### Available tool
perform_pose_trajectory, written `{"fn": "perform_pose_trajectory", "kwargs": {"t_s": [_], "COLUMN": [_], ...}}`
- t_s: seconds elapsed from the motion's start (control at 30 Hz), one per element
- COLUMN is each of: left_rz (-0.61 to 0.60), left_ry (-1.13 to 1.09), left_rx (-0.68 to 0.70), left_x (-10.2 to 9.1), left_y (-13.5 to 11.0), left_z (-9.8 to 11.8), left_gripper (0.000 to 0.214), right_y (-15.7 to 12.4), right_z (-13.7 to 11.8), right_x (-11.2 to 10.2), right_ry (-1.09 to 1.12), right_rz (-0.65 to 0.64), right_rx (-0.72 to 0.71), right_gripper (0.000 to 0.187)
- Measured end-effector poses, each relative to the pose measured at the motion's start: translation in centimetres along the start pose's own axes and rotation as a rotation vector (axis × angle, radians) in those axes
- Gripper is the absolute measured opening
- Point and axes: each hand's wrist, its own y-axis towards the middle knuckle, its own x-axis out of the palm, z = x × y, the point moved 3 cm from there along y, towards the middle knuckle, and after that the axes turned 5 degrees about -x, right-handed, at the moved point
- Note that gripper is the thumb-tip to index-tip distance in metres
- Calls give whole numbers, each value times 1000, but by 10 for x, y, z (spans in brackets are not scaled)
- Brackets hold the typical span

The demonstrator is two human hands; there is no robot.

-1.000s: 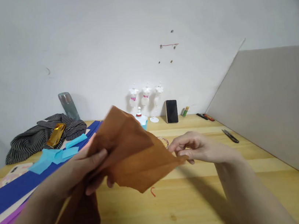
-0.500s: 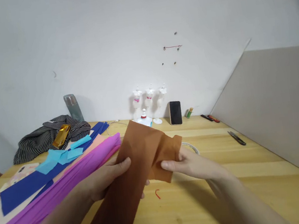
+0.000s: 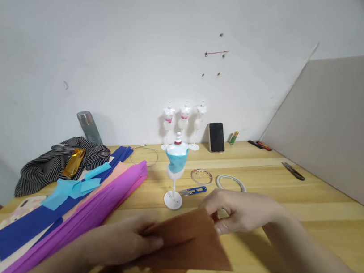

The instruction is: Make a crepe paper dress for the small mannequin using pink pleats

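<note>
A sheet of brown crepe paper (image 3: 193,239) is held low over the table, folded, with a long part trailing down at the lower left. My left hand (image 3: 129,241) grips it, thumb on top and the other fingers mostly hidden. At the paper's upper right corner, my right hand (image 3: 236,210) is closed with its fingertips pinching the edge. Just beyond stands a small white dress-form mannequin (image 3: 176,166) with light blue paper round its torso and a red band at its neck. Blue thread snips (image 3: 194,190) lie beside its base.
Purple crepe paper (image 3: 88,217), dark blue strips (image 3: 26,233) and light blue pieces (image 3: 69,190) lie left. Three mannequins (image 3: 184,111), a phone (image 3: 216,137) and a flask (image 3: 89,128) stand at the back. A tape roll (image 3: 231,183), a beaded ring (image 3: 201,176) and black scissors (image 3: 293,171) lie right.
The brown paper has been lowered and turned, uncovering the blue-clad mannequin and the snips. My left hand has moved down; my right hand has shifted to the paper's upper right corner.
</note>
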Motion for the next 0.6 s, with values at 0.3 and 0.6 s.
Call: {"fn": "perform_pose_trajectory", "kwargs": {"t_s": [0.3,0.6], "left_rz": [417,1074], "left_ry": [389,858], "left_rx": [-205,-155], "left_x": [-169,-174], "left_y": [-28,28], "left_z": [-69,-72], "left_gripper": [39,39], "right_y": [4,10], "right_z": [21,27], "right_x": [1,0], "right_ry": [-105,-90], "right_rz": [-34,-20], "right_rx": [154,192], "right_gripper": [31,26]}}
